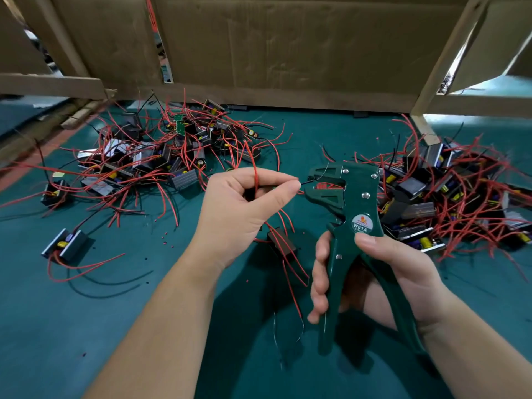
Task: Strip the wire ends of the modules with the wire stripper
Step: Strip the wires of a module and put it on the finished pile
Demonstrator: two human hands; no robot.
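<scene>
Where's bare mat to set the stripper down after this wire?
Widest bare mat: near left, below the lone module. A smaller gap lies at the back, between the left pile and right pile, before the cardboard wall. Both piles are crowded with tangled wires.

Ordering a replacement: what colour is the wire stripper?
The wire stripper is dark green; the head view shows it best.

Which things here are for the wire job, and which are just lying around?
For the job: wire stripper gripped by right hand; black wire pinched by left hand; module below it; left module pile; right module pile.
Lying about: cardboard sheet; wooden post.
</scene>
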